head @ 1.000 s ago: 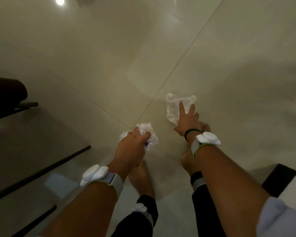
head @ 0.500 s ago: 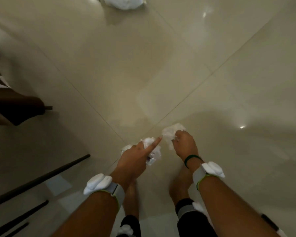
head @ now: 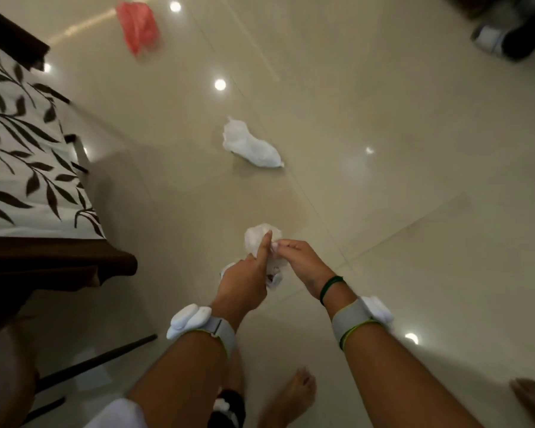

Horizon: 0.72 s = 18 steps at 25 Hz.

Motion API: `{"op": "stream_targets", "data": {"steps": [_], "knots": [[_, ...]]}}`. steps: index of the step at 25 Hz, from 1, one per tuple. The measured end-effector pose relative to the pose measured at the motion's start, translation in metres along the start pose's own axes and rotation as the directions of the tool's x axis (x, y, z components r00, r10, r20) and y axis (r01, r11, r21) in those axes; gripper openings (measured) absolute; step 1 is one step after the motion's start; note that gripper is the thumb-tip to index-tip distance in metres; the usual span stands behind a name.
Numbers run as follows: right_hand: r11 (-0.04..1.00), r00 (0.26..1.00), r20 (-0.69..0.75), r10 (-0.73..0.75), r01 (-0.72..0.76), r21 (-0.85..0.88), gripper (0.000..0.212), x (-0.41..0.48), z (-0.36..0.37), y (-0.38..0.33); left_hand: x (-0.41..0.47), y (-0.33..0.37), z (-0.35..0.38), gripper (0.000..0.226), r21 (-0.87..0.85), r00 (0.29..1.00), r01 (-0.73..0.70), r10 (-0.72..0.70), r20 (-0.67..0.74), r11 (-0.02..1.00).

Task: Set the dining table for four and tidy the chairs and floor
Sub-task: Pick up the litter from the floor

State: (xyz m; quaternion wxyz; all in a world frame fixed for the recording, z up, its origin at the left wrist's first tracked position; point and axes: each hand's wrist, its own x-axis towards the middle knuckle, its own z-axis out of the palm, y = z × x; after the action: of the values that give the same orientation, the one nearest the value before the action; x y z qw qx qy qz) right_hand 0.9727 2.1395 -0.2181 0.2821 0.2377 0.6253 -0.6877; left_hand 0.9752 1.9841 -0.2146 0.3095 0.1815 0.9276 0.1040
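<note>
— Where is the litter right now?
— The crumpled white wad (head: 255, 237) is up off the floor (head: 383, 180), held between both hands in front of the person. The left hand (head: 244, 282) has its fingers curled round the lower part, with the thumb straight up against it. The right hand (head: 303, 261) pinches the top with its fingertips.
— What makes this step go well?
— I'd press it all into one tight ball in the left hand, with no loose tails hanging, so the right hand can let go. I can't tell whether it's paper or thin plastic, but either would likely spring open in a slack grip.
— And after that?
— Probably the white scrap (head: 250, 148) lying further ahead on the tiles, well apart from the hands, then the red plastic bag (head: 138, 27) beyond it. The chair (head: 22, 149) with the leaf-print cushion stands to the left, near but not in the way
</note>
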Motion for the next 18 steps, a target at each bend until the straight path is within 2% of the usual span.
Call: {"op": "stream_targets", "data": {"steps": [3, 5, 7, 9, 10, 11, 13, 14, 15, 16, 18], "knots": [[0.996, 1.0, 0.018, -0.01, 0.009, 0.086, 0.016, 0.038, 0.018, -0.058, 0.037, -0.028, -0.042, 0.082, -0.124, 0.989, 0.1, -0.112, -0.095, 0.987], [0.993, 0.997, -0.078, -0.025, 0.034, 0.11, 0.02, 0.063, 0.026, -0.085, 0.059, -0.047, -0.062, 0.059, -0.147, 0.983, 0.094, -0.115, -0.141, 0.985], [0.995, 0.984, -0.166, -0.061, 0.074, 0.071, 0.022, 0.102, 0.028, -0.111, 0.09, -0.078, -0.085, 0.044, -0.163, 0.975, 0.119, -0.146, -0.169, 0.98], [0.998, 0.978, -0.206, -0.025, 0.015, -0.053, 0.027, 0.139, 0.021, -0.124, 0.107, -0.108, -0.104, 0.036, -0.189, 0.967, 0.154, -0.187, -0.171, 0.97], [0.978, 0.978, -0.21, -0.012, -0.032, -0.207, 0.035, 0.159, 0.016, -0.129, 0.115, -0.124, -0.113, 0.033, -0.174, 0.965, 0.173, -0.202, -0.166, 0.969], [0.904, 0.98, -0.197, 0.016, -0.099, -0.416, 0.048, 0.18, 0.012, -0.134, 0.125, -0.14, -0.123, 0.031, -0.143, 0.964, 0.19, -0.212, -0.16, 0.971], [0.61, 0.976, -0.196, 0.099, -0.215, -0.763, 0.077, 0.205, -0.002, -0.13, 0.138, -0.157, -0.134, 0.032, -0.107, 0.961, 0.197, -0.214, -0.174, 0.974], [0.472, 0.974, -0.194, 0.12, -0.228, -0.852, 0.087, 0.223, -0.005, -0.13, 0.152, -0.168, -0.141, 0.032, -0.115, 0.96, 0.204, -0.222, -0.173, 0.972], [0.382, 0.974, -0.191, 0.121, -0.223, -0.897, 0.095, 0.236, -0.006, -0.13, 0.161, -0.176, -0.146, 0.032, -0.124, 0.957, 0.216, -0.235, -0.17, 0.968], [0.327, 0.978, -0.181, 0.105, -0.206, -0.922, 0.099, 0.255, -0.007, -0.131, 0.174, -0.183, -0.149, 0.033, -0.123, 0.953, 0.227, -0.246, -0.174, 0.966], [0.282, 0.985, -0.164, 0.055, -0.173, -0.944, 0.102, 0.288, -0.007, -0.133, 0.198, -0.193, -0.155, 0.036, -0.136, 0.945, 0.262, -0.282, -0.168, 0.956]]}}
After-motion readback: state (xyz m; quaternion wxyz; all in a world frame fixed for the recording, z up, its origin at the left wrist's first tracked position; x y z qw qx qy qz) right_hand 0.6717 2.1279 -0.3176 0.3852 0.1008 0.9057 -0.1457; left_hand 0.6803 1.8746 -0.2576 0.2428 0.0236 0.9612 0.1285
